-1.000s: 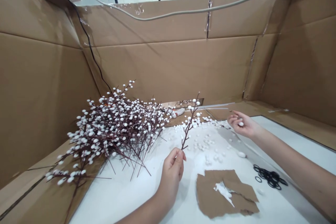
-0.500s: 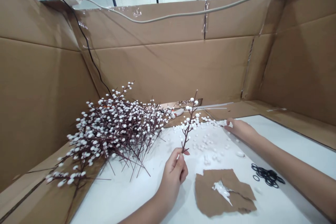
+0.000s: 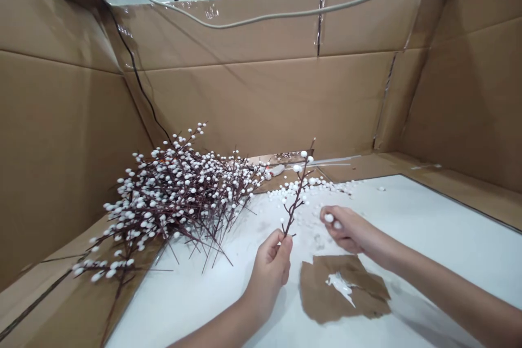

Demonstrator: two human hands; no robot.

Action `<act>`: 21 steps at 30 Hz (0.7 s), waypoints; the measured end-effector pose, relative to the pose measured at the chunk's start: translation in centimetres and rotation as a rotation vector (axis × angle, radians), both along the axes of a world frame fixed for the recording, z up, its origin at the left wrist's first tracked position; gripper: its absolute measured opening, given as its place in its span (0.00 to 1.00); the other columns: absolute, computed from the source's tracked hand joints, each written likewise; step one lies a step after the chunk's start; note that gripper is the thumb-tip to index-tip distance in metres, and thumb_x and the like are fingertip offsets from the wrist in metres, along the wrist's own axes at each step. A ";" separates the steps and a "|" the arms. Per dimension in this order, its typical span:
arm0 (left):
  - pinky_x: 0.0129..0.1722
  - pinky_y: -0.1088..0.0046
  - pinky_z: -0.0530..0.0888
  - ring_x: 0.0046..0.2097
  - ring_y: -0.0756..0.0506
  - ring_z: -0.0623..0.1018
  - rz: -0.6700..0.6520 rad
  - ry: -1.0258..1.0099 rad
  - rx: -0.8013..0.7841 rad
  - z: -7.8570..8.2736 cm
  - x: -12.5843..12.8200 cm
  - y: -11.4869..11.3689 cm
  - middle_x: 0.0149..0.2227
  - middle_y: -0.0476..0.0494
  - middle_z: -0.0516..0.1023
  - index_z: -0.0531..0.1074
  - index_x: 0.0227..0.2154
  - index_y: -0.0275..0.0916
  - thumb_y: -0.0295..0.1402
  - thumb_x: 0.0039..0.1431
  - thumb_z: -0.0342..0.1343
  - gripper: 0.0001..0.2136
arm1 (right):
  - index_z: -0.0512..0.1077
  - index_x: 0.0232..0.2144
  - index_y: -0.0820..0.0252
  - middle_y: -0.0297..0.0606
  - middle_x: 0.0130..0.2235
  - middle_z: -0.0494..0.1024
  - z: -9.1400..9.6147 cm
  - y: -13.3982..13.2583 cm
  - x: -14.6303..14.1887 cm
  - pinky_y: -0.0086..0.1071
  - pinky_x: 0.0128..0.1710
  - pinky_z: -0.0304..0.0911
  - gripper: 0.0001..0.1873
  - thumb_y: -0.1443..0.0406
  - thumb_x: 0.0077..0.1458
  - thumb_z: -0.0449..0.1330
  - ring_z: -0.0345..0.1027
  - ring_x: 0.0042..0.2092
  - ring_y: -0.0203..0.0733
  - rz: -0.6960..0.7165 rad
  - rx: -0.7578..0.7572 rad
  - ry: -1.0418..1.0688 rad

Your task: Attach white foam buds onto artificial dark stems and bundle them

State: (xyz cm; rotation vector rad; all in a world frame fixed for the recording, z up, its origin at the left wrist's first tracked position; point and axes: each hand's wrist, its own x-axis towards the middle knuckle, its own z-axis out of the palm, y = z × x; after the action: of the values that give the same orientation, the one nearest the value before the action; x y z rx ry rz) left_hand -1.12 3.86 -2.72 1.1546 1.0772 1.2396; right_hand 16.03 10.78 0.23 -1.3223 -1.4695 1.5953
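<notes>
My left hand [image 3: 269,272] pinches the lower stem of a brown artificial twig [image 3: 295,201], which stands up with a slight lean to the right. A few white berries sit near its top, while many lower offshoots are bare. My right hand [image 3: 346,231] is closed on white foam berries, and two of them show at its fingers; others may be hidden in the palm. It hovers over the white board [image 3: 220,304], right of the twig. Below it lies a torn piece of cardboard [image 3: 314,299] with a smear of white glue [image 3: 341,287] on it.
A big heap of twigs with white berries [image 3: 179,190] fills the left side. Loose white berries [image 3: 281,193] lie scattered along the board's far part. A white bottle [image 3: 277,170] lies behind them. Cardboard walls [image 3: 253,103] enclose the space, and a cable [image 3: 261,18] hangs across the back.
My right hand has come from the far right of the loose berries toward the twig, now with white berries in its fingers. My left hand has stayed nearly still. My right arm now hides the black rings.
</notes>
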 end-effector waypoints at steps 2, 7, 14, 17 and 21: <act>0.13 0.83 0.45 0.15 0.59 0.46 -0.033 -0.030 -0.018 0.0 0.2 -0.3 0.12 0.63 0.47 0.51 0.18 0.41 0.54 0.43 0.54 0.23 | 0.56 0.22 0.56 0.21 0.16 0.44 0.3 -1.9 -1.1 0.22 0.14 0.31 0.08 0.59 0.47 0.46 0.31 0.16 0.26 0.069 -0.019 0.081; 0.12 0.83 0.46 0.12 0.60 0.49 -0.058 -0.121 -0.087 -0.2 1.1 -1.0 0.12 0.62 0.53 0.53 0.19 0.40 0.52 0.45 0.54 0.22 | 0.57 0.23 0.57 0.21 0.17 0.46 -0.3 -3.5 -2.3 0.21 0.14 0.30 0.12 0.58 0.53 0.46 0.31 0.16 0.26 0.180 -0.008 0.267; 0.12 0.80 0.55 0.11 0.59 0.58 -0.036 -0.131 -0.021 -0.5 1.7 -1.5 0.17 0.56 0.66 0.61 0.20 0.37 0.50 0.47 0.53 0.19 | 0.61 0.27 0.59 0.23 0.18 0.50 -2.6 -4.1 -3.2 0.22 0.16 0.38 0.20 0.48 0.53 0.47 0.41 0.19 0.27 0.100 0.209 0.287; 0.14 0.79 0.59 0.11 0.57 0.62 -0.032 -0.121 -0.001 -0.6 1.7 -1.5 0.18 0.54 0.68 0.62 0.20 0.37 0.50 0.47 0.53 0.19 | 0.63 0.29 0.58 0.26 0.21 0.56 -2.9 -4.7 -3.6 0.22 0.18 0.41 0.21 0.47 0.52 0.49 0.47 0.21 0.28 0.087 0.189 0.322; 0.14 0.79 0.58 0.10 0.57 0.59 -0.025 -0.082 0.004 -0.7 1.7 -1.6 0.11 0.57 0.62 0.63 0.21 0.37 0.50 0.48 0.52 0.18 | 0.62 0.28 0.58 0.25 0.20 0.55 -3.0 -4.9 -3.8 0.22 0.18 0.40 0.22 0.45 0.48 0.52 0.48 0.20 0.29 0.090 0.109 0.402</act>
State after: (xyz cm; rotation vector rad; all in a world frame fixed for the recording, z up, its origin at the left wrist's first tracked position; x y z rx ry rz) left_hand 0.54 2.30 -3.39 1.1079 0.9975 1.2596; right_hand 12.24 5.86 -2.72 -0.8236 -1.3552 1.6926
